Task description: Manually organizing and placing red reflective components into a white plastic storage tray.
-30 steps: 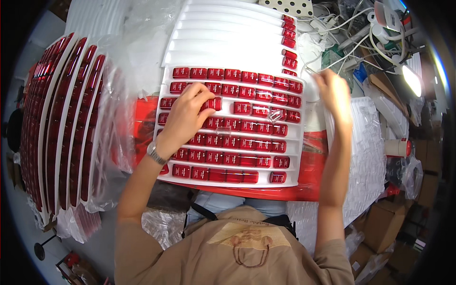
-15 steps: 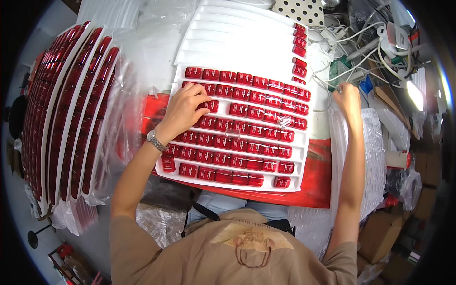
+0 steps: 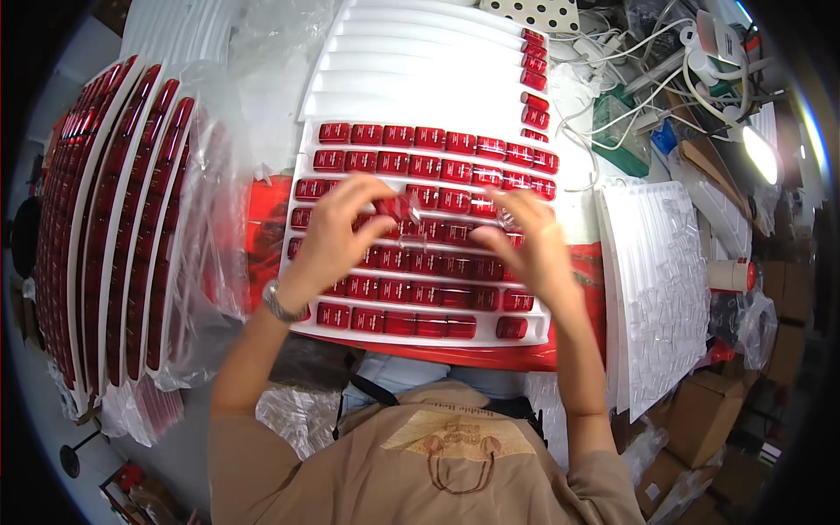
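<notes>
A white moulded tray [image 3: 541, 289] lies before me, with rows of small red cylindrical bottles [image 3: 398, 136] lying on their sides. My left hand [image 3: 337, 232] is over the tray's left half, its thumb and fingers closed round one red bottle [image 3: 394, 207] with a clear, shiny end. My right hand [image 3: 535, 245] hovers over the right half, thumb and fingers apart and slightly blurred. Its fingertips are beside a little heap of clear, shiny pieces [image 3: 506, 219] on the bottles. Another clear piece [image 3: 429, 229] is between the hands. The hands hide several bottles behind them.
Filled trays [image 3: 131, 227] stand on edge at the left, wrapped in plastic. A white stack of clear-celled sheets [image 3: 661, 289] is at the right. Tangled white cables [image 3: 630, 127] and a bright lamp [image 3: 761, 162] occupy the back right. Cardboard boxes [image 3: 700, 416] stand lower right.
My right hand has come from beyond the tray's right edge in over the bottles. The left hand has moved right, lifting a red bottle. The whole view has shifted slightly.
</notes>
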### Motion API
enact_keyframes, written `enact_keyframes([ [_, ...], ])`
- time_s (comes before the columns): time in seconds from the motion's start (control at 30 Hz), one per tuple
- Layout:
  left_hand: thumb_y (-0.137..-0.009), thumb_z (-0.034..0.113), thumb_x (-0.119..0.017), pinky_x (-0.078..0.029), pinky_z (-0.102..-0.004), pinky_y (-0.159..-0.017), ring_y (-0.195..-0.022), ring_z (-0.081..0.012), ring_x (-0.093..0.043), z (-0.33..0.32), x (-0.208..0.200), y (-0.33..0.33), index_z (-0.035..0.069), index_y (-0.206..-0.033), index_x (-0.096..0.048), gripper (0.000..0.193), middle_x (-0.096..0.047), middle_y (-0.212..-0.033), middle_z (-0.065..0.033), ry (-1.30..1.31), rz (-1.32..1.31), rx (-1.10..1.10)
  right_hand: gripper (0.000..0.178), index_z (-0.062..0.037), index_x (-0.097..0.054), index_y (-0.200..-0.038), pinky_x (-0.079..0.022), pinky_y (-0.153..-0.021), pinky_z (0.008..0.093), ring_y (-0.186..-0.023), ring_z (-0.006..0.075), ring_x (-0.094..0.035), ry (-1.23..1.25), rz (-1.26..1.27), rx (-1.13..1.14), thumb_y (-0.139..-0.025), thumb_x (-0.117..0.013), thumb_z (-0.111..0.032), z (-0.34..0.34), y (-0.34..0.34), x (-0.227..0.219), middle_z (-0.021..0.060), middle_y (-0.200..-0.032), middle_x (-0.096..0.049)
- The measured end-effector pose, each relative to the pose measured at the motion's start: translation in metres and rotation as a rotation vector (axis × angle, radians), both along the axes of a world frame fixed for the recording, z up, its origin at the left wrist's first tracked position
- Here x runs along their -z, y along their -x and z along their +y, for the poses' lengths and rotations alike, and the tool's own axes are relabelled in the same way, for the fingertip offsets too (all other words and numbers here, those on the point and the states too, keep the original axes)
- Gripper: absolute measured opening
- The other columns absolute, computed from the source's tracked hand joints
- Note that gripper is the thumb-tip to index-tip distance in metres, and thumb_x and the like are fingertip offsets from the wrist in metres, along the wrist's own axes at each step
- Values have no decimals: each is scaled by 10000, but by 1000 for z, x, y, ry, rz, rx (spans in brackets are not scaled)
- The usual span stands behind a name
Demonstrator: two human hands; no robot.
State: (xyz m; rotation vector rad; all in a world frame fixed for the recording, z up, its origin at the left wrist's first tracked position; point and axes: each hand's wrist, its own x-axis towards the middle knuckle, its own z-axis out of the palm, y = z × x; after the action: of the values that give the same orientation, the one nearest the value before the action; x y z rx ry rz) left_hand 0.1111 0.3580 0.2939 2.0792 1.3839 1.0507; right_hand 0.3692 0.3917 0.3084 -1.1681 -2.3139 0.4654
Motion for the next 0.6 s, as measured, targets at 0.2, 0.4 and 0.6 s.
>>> enact_keyframes([
  [0.2,-730,71,-739,-436,-365,-827,-918,-239,-565,33,21,10,12,-986,-639,281,-581,-952,-66,28,387,-39,363,-34,-610,-1074,-445,-781,387,-936,277,-547,-131,-287,-119,-731,-709,-97,15,-39,31,101,-976,-594],
  [0.4,-732,57,-725,-444,-353,-844,-939,-242,-549,16,17,41,21,-1068,-651,346,-597,-1000,-68,-21,316,-99,447,-25,-576,-1195,-456,-638,247,-712,115,-572,453,533,143,-767,-685,46,0,-32,14,50,-791,-591],
  [0.6,-712,69,-749,-469,-333,-807,-921,-222,-560,14,17,66,15,-983,-632,299,-587,-969,-61,-40,405,-84,277,47,-620,-1129,-523,-619,228,-721,118,-647,738,1001,92,-868,-650,-40,4,40,14,106,-851,-689],
])
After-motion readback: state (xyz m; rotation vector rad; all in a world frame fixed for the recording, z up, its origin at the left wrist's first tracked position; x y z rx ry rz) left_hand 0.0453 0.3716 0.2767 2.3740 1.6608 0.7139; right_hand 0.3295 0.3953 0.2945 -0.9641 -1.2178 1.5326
